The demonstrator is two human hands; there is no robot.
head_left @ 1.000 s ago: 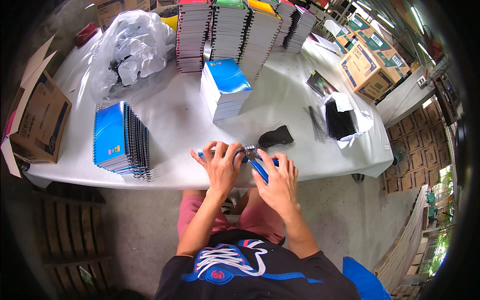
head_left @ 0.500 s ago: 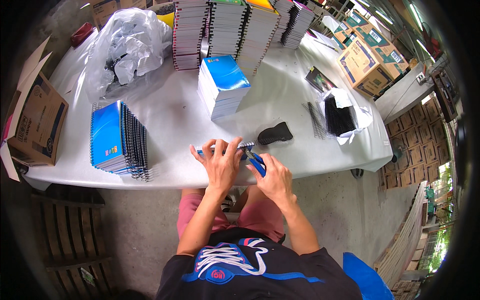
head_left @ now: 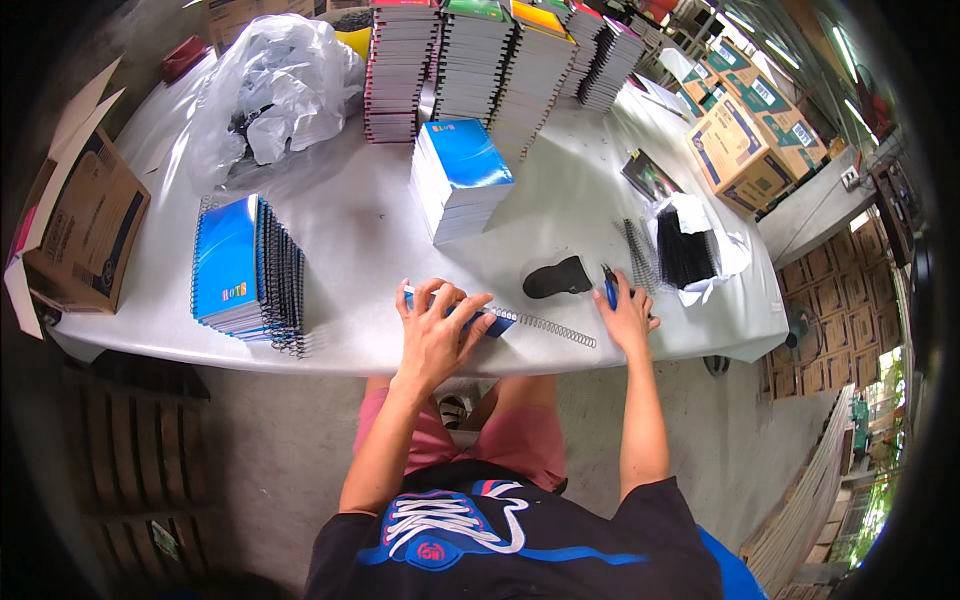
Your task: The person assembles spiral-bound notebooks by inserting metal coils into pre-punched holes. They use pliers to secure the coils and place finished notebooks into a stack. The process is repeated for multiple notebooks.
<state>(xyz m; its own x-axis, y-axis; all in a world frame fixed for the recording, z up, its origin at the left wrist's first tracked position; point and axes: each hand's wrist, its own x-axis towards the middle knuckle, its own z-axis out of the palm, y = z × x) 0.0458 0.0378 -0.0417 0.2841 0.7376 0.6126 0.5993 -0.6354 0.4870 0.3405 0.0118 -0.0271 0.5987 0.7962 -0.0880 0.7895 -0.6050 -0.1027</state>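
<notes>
Bright light fills my view; glare washes across the pale tablecloth [head_left: 350,250] and a sheen lies on the blue stacked covers [head_left: 462,155]. Lit tubes [head_left: 842,48] shine at upper right, and daylight burns out the foliage [head_left: 885,515] below. My left hand [head_left: 437,325] looks clear—toward the black rim, everything bends and the lower left sinks into shadow.

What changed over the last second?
The right hand moved right with the pliers, away from the notebook; whether its grip has loosened isn't clear. A coil now shows, trailing right from the notebook. Unchanged: left hand on the notebook, coiled blue stack, black piece.
</notes>
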